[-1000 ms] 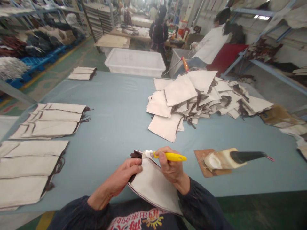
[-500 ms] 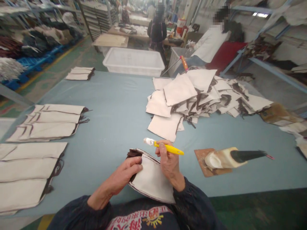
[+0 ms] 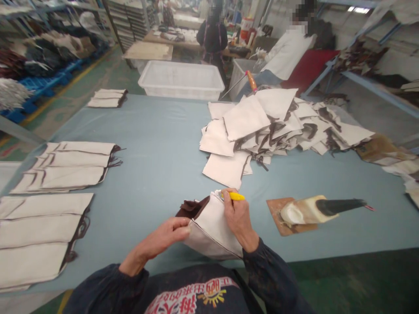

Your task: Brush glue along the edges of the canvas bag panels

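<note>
A cream fabric pouch (image 3: 212, 220) with dark brown trim is held over the near edge of the blue-grey table (image 3: 157, 144). My left hand (image 3: 166, 235) pinches its lower left edge. My right hand (image 3: 237, 213) grips a yellow-handled brush (image 3: 233, 196) and also holds the pouch's upper right edge. The brush tip is hidden behind the fabric. The pouch's brown opening (image 3: 191, 207) gapes on the left.
A heap of similar pouches (image 3: 271, 126) lies at the right. Flat rows of pouches (image 3: 49, 192) lie at the left, a small stack (image 3: 108, 98) farther back. A glue-caked brush on a brown board (image 3: 310, 210) sits right of my hands. A white tub (image 3: 181, 80) and two people stand beyond the table.
The pouch has been lifted and its brown mouth opened out. My right hand has brought the brush down behind the pouch's top edge, where its tip no longer shows.
</note>
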`<move>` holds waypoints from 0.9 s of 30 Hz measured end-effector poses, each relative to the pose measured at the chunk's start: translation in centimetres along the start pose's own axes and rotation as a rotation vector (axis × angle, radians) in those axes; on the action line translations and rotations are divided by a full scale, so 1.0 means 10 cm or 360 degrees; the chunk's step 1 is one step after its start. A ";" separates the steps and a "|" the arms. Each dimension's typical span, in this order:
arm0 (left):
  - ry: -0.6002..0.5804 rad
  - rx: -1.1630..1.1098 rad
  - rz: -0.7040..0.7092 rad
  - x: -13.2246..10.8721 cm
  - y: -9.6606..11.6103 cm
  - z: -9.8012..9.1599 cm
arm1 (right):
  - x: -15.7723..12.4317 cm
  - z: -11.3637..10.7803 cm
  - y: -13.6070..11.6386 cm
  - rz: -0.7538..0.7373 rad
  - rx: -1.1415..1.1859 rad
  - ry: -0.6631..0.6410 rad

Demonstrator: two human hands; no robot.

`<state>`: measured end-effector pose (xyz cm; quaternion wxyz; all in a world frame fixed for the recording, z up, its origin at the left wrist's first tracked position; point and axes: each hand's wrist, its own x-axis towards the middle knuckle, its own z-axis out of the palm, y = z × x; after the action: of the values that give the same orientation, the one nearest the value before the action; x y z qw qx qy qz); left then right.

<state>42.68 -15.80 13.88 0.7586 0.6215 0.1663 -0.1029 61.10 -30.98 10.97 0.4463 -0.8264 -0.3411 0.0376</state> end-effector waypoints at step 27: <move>0.0624 0.1497 0.1274 -0.05 -0.22 0.50 | -0.58 -0.59 -1.06 -0.0670 0.0077 0.0087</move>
<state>42.06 -21.17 12.94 0.3406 0.9087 -0.0055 0.2414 53.19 -34.80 21.20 0.4731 -0.7268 -0.4929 -0.0708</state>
